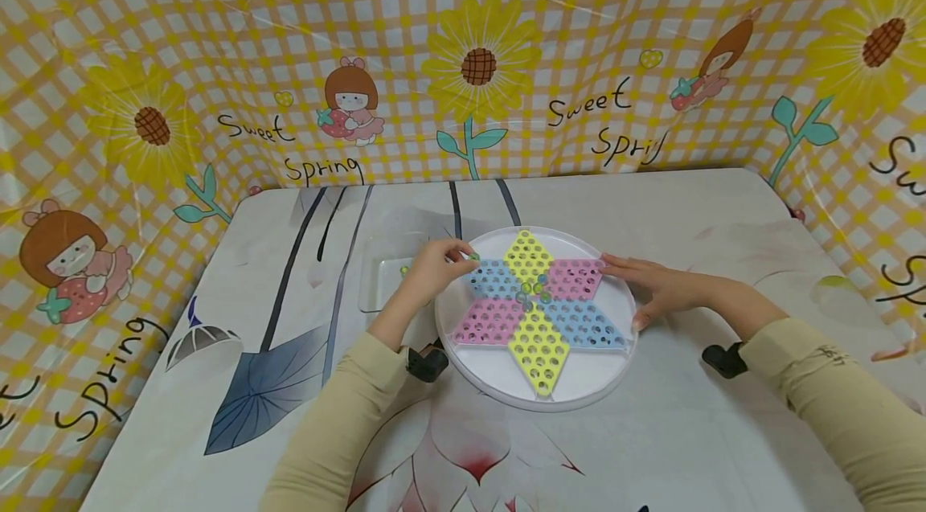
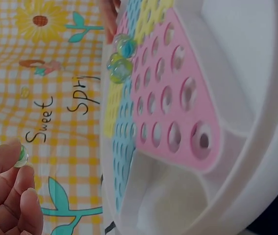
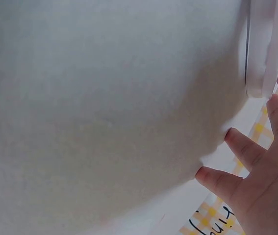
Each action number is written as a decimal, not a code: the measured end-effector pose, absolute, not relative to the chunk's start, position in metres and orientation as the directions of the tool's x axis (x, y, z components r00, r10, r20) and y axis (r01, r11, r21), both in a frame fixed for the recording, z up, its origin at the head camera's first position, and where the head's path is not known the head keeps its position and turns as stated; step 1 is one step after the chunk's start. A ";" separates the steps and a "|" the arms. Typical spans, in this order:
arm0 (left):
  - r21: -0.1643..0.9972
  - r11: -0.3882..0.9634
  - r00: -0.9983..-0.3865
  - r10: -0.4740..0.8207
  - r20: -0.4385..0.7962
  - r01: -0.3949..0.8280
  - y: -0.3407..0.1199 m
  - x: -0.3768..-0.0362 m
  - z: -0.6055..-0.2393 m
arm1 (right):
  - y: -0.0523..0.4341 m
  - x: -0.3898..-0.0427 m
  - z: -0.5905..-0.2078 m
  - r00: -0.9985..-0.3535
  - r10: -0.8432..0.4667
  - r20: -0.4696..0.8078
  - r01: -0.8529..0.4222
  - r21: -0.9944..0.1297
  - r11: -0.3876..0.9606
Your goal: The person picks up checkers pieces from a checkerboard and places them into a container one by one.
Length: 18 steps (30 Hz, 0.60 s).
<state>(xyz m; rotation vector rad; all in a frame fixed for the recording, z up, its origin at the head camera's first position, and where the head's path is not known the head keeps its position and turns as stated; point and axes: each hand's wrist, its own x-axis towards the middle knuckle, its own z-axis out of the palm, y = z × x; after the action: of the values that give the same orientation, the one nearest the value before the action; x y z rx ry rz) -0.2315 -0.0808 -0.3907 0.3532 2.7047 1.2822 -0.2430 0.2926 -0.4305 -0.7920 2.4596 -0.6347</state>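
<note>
A round white Chinese checkers board [image 1: 492, 375] lies on the table, its star of pink, blue and yellow points full of holes. Several glass marbles [image 1: 534, 287] cluster at the star's centre; they also show in the left wrist view as clear marbles [image 2: 121, 68] with blue and yellow-green inside. Between thumb and fingertips my left hand [image 1: 436, 267] pinches a clear green marble [image 2: 22, 155], above the board's left rim by a blue point. My right hand [image 1: 661, 287] rests with spread, fairly straight fingers at the board's right edge.
Left of the board, partly behind my left arm, stands a clear plastic box [image 1: 374, 287] with a yellowish marble [image 1: 404, 271] in it. A printed cloth [image 1: 412, 448] covers the table. Behind hangs a yellow checked curtain [image 1: 405, 30].
</note>
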 end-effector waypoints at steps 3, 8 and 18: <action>0.765 0.624 -0.970 0.245 0.005 0.161 -0.087 -0.232 -0.388 | 0.292 -0.243 -0.430 -0.722 -0.624 -0.299 -0.404 -0.549 0.731; 0.752 0.641 -0.978 0.209 0.020 0.152 -0.097 -0.234 -0.385 | 0.291 -0.242 -0.428 -0.724 -0.619 -0.305 -0.398 -0.549 0.735; 0.763 0.633 -0.987 0.155 0.043 0.133 -0.118 -0.236 -0.383 | 0.290 -0.240 -0.426 -0.720 -0.626 -0.298 -0.412 -0.542 0.733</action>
<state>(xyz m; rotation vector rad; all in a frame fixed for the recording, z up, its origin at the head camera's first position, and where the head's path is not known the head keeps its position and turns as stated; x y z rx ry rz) -0.2356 -0.1183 -0.3830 0.2480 2.8146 1.3119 -0.2401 0.2897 -0.4262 -0.7905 2.4656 -0.6158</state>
